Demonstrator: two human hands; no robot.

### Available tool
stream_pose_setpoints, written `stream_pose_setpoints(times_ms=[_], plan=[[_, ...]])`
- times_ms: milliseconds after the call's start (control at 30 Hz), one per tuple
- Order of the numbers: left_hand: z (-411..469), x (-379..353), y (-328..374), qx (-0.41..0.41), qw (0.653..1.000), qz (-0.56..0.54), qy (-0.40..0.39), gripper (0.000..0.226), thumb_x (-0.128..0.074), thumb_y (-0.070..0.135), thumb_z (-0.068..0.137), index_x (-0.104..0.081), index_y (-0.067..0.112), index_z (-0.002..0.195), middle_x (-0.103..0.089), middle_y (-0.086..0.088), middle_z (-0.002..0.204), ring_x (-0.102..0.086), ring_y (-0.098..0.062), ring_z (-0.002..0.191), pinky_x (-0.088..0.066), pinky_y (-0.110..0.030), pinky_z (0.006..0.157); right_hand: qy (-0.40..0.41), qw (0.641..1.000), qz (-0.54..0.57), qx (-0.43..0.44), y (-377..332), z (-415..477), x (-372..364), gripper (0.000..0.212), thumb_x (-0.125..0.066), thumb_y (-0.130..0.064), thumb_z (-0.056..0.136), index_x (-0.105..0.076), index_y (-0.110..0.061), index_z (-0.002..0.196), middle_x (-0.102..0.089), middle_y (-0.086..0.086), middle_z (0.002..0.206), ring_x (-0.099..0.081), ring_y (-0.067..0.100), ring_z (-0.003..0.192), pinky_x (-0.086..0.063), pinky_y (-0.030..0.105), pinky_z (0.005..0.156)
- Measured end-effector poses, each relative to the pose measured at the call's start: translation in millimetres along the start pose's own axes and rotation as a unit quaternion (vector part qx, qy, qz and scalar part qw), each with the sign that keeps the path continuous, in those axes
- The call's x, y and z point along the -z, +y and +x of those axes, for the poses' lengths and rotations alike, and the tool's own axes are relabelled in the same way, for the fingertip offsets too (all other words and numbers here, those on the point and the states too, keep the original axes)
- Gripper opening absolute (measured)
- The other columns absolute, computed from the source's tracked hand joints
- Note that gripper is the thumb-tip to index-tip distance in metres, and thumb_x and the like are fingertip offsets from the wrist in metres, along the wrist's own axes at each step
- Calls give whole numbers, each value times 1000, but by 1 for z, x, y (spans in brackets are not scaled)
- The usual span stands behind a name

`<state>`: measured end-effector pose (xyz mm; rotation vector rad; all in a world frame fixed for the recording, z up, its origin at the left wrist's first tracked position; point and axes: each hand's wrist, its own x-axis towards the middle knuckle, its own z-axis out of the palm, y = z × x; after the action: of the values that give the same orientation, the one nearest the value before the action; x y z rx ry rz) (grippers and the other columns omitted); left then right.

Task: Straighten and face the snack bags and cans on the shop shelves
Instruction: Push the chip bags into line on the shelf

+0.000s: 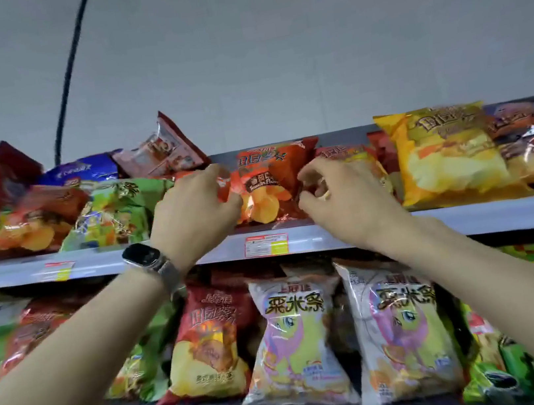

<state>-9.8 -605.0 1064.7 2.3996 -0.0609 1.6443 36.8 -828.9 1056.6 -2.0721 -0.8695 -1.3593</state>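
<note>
Two grey metal shelves [469, 219] run across the view, one above the other, both filled with snack bags. On the upper shelf, at 12 o'clock from the hands, stands an orange-red crinkled foil chip bag [264, 185] with Chinese letters and the words "Tomato Flavor", partly readable. The left hand [195, 209] grasps its left edge, fingers bent around the foil. The right hand [340, 194] pinches its right edge with curled fingers. At 3 o'clock of this bag lies a yellow glossy chip bag [449, 154]; at 9 o'clock a green chip bag [115, 214]. On the lower shelf, at 6 o'clock, stand two white bags with a pink cartoon pony [295, 340], printed "粟米条". A white and red price label [266, 245] sticks on the upper shelf edge. A silver wrist watch with dark screen [147, 260] is on the left wrist
</note>
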Motion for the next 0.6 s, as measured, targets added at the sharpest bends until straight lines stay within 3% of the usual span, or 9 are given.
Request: stream_pose_setpoints(times_ms=[133, 233, 300, 500, 600], plan=[[28, -11, -53, 95, 991, 74, -57, 65, -55, 42, 88, -45, 20, 148, -56, -19, 139, -56, -42, 126, -52, -49, 95, -52, 997, 5, -52, -16, 34, -32, 66, -64, -45, 94, -44, -15, 149, -54, 7, 141, -56, 27, 125, -47, 39, 101], [44, -25, -76, 153, 981, 61, -100, 84, -55, 53, 87, -28, 20, 160, -34, -24, 159, -44, -49, 140, -45, -56, 110, -72, 991, 23, -111, -28, 46, -53, 91, -65, -53, 93, -20, -13, 162, -36, 13, 155, -46, 34, 139, -41, 44, 111], [53, -34, -84, 176, 977, 37, -110, 89, -59, 59, 92, -22, 19, 163, -29, -24, 162, -40, -50, 143, -42, -56, 115, -80, 987, 25, -136, -32, 51, -65, 102, -65, -57, 92, -9, -12, 164, -32, 16, 159, -42, 39, 143, -40, 47, 113], [73, -56, -98, 199, 973, 18, -116, 104, -65, 69, 88, -15, 16, 163, -31, -27, 159, -42, -52, 140, -41, -54, 116, -114, 973, -11, -201, -31, 62, -86, 125, -65, -73, 85, 8, -11, 164, -40, 22, 160, -50, 43, 138, -47, 48, 108], [81, -62, -106, 217, 967, -22, -129, 115, -68, 72, 85, -7, 17, 166, -32, -30, 159, -40, -49, 144, -38, -51, 119, -102, 972, -26, -209, -28, 64, -89, 123, -75, -65, 82, -1, -11, 163, -55, 19, 145, -56, 41, 129, -50, 44, 100]])
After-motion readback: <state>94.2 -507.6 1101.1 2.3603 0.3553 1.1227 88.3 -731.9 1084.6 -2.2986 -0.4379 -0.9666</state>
